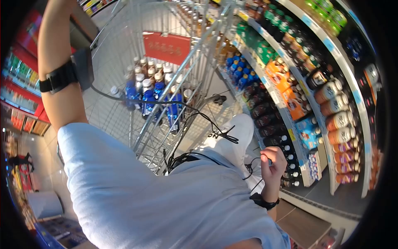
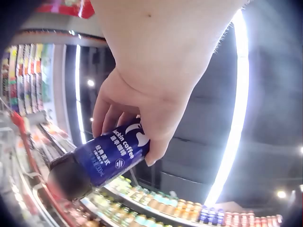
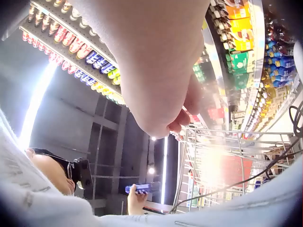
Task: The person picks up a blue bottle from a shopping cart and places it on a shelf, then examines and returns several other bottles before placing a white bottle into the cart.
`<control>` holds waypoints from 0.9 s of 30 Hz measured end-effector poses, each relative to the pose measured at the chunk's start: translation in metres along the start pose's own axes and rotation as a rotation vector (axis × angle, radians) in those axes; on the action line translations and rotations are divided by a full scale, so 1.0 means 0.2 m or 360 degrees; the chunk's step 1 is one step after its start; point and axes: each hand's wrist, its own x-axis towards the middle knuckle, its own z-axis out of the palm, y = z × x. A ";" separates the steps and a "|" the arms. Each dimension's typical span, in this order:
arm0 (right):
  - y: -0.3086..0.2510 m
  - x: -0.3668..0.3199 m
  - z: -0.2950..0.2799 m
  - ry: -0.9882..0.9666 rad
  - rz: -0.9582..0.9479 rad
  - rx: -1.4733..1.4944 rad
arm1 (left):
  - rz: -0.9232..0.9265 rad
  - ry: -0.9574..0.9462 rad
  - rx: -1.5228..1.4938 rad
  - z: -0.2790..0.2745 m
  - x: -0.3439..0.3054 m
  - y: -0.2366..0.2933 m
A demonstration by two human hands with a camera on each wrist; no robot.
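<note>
A blue-labelled coffee bottle with a dark cap, marked "luckin coffee", is tilted in my left hand, fingers on one side and thumb on the other. In the right wrist view, the same bottle is held up by the raised left hand; the head view shows only the left arm, with the hand outside the frame. My right hand hangs by my side with loosely curled fingers and holds nothing. Several blue and brown bottles stand in the shopping cart in front of me.
Shelves of drinks curve along my right side. A red sign is fixed on the cart. Black cables hang across in front of my shirt, near the cart's edge. Red drink fridges stand at the left.
</note>
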 end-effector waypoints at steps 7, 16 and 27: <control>0.04 0.11 0.19 -0.0056 -0.0003 0.0055 | -0.0805 -0.0514 0.0557 -0.40 -0.15 -1.10; 0.08 0.08 0.17 -0.0012 0.0111 0.0049 | -0.1686 -0.0674 0.0421 -0.55 -0.77 -1.67; 0.07 0.07 0.15 0.0020 0.0184 -0.0012 | -0.2053 -0.0411 0.0750 -0.40 -1.29 -2.16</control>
